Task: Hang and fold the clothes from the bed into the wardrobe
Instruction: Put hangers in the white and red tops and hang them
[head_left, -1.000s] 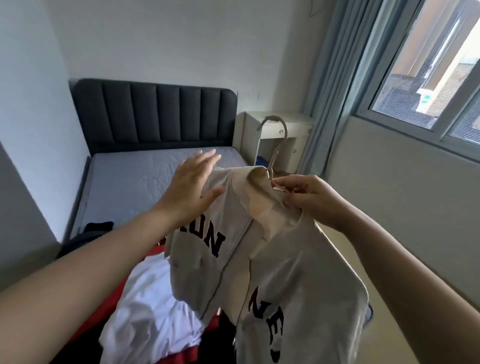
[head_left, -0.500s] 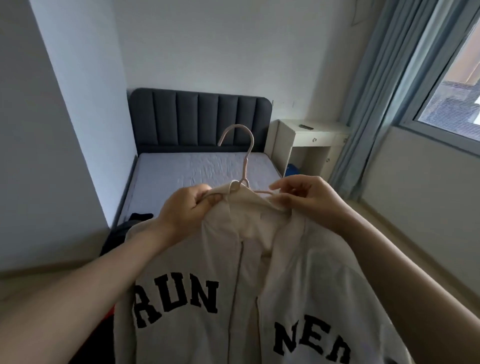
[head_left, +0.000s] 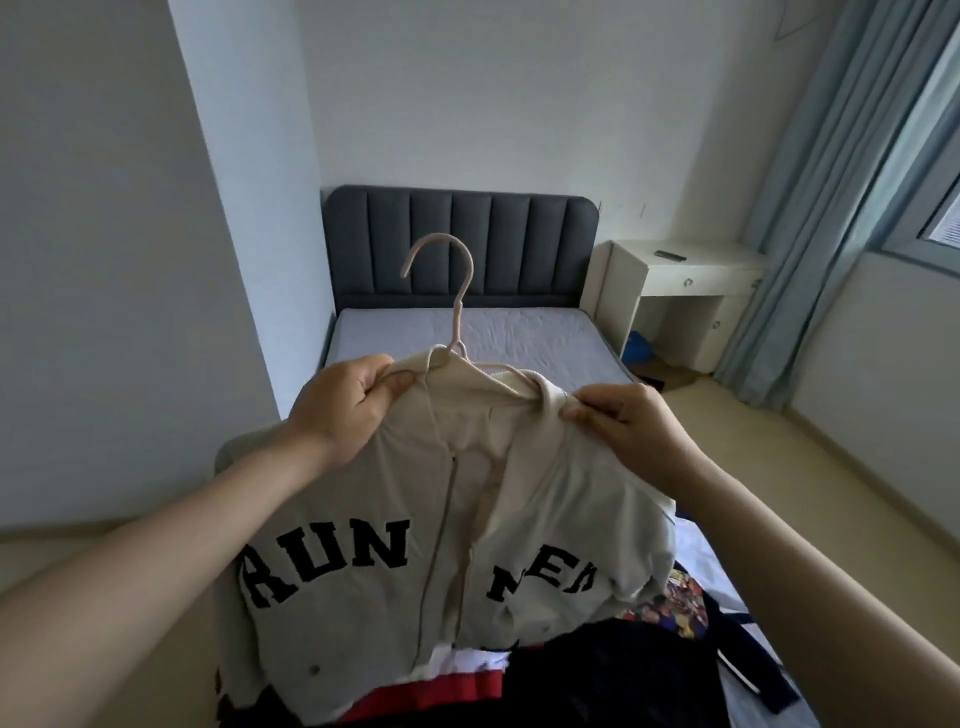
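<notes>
A pale grey zip-front jacket (head_left: 395, 525) hangs on a pale pink hanger (head_left: 457, 312), held up in the air over the near end of a bed (head_left: 519, 338). The jacket has a ribbed cream collar and a zip running down its middle. Black block letters spell "RUN" on the side under the left hand. The lettering on the other side starts "NE", and its last letter is creased and hard to read.

The left hand (head_left: 343, 405) grips one side of the collar, with thumb and curled fingers (head_left: 382, 364) pinching the fabric. The right hand (head_left: 628, 431) pinches the other side of the collar in the same way. The hanger's hook stands upright above the collar. Its arms are mostly hidden inside the neck of the jacket.

The jacket's hem drapes onto a pile of clothes (head_left: 613, 675) on the bed: black, red, white and one bright printed piece. The pile is cut off by the bottom edge, so single garments are hard to tell apart.

Beyond it the mattress is grey, with a dark padded headboard (head_left: 519, 234). Beside the bed stands a white worktop (head_left: 691, 265) with a small dark object (head_left: 670, 254) on it, too small to identify. Pale blue curtains (head_left: 810, 208) hang on the right.
</notes>
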